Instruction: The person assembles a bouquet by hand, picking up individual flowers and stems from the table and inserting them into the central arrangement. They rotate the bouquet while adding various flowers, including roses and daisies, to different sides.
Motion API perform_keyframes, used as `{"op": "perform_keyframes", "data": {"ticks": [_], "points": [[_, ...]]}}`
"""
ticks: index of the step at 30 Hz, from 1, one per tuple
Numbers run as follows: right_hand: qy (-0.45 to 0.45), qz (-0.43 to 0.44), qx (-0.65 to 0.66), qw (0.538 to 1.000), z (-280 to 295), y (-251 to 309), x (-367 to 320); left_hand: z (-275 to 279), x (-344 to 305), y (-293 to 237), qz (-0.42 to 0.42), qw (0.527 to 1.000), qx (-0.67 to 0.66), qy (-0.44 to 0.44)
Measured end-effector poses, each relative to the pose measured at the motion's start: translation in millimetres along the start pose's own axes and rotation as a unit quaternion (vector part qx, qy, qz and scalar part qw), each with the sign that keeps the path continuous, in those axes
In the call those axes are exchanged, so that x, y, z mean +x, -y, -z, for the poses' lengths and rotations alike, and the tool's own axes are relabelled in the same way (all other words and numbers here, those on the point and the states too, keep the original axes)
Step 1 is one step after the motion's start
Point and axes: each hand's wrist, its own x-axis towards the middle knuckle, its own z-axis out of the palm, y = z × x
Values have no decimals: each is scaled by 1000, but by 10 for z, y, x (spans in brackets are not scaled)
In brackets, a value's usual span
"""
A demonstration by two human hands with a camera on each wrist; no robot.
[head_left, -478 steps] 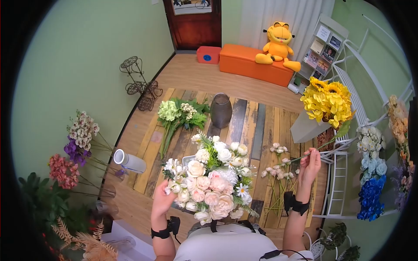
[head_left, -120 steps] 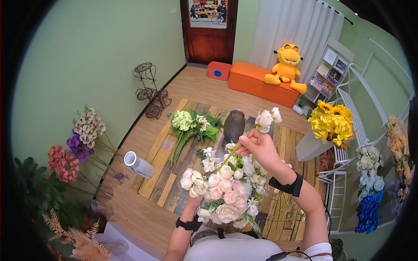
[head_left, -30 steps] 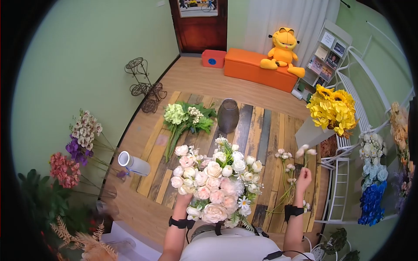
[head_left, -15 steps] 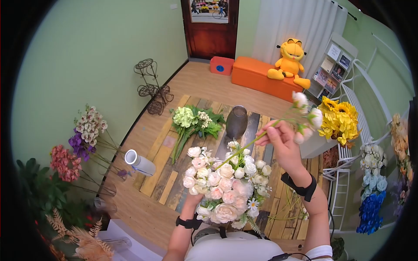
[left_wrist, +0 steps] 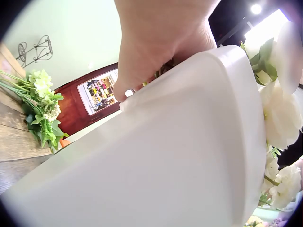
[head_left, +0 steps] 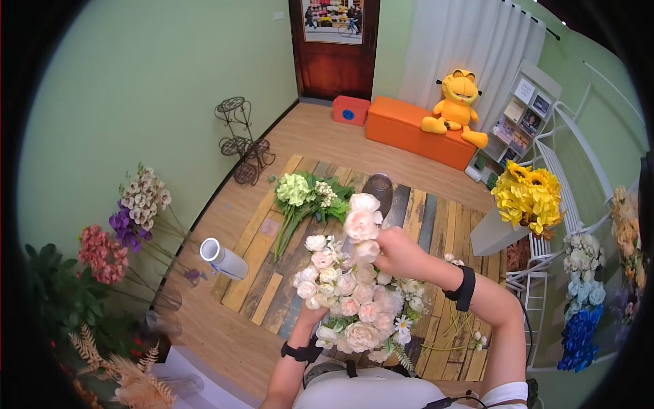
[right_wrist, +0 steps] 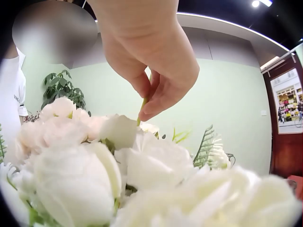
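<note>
A full arrangement of blush and white flowers [head_left: 361, 310] stands close in front of the person. My right hand [head_left: 402, 253] is over its far side, pinching a thin green stem [right_wrist: 144, 106] between thumb and fingers. Pale pink blooms [head_left: 363, 221] top this stem, and its lower end is hidden among the flowers. My left hand [head_left: 311, 319] is at the left side of the arrangement, partly covered by blooms. In the left wrist view it grips the upper edge of a smooth white vase [left_wrist: 189, 142], whose flowers spill out at the right.
Loose rose stems [head_left: 449, 334] lie on the plank table [head_left: 269, 300] at right. Beyond are green foliage with a hydrangea [head_left: 294, 189] and a dark glass vase [head_left: 381, 183]. A white cylinder vase [head_left: 228, 262] stands left; yellow sunflowers [head_left: 528, 194] fill a grey vase at right.
The right hand fetched a flower stem from the right side of the table, brought it over the arrangement and has lowered it among the blooms. The left hand stays at the arrangement's left side.
</note>
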Motion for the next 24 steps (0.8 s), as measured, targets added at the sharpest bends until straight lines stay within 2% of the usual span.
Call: {"op": "perform_keyframes", "data": {"ticks": [2,6,9,11,12,14,15,17,22,24], "points": [[57,-87,3,995,91,189,72,12,7,1,11,1000,4,2],[69,-108,20,992,54,137,141,52,0,48,1,999,36,21],[115,-107,52,986,-20,50,149,36,6,22,11,999,39,16],[154,-184,60,969,23,88,191,30,5,52,12,1000,20,5],[153,-184,60,969,17,64,198,41,6,97,8,1000,14,9],[136,-259,135,947,-5,-8,207,68,0,166,4,1000,8,15],[135,-259,135,947,19,4,228,64,-1,152,5,1000,15,14],[89,-346,204,911,93,30,301,57,-5,127,7,1000,20,12],[95,-362,189,908,122,-65,357,66,3,133,14,999,-12,32],[152,-323,162,920,39,-85,341,78,-6,141,21,999,-18,39]]}}
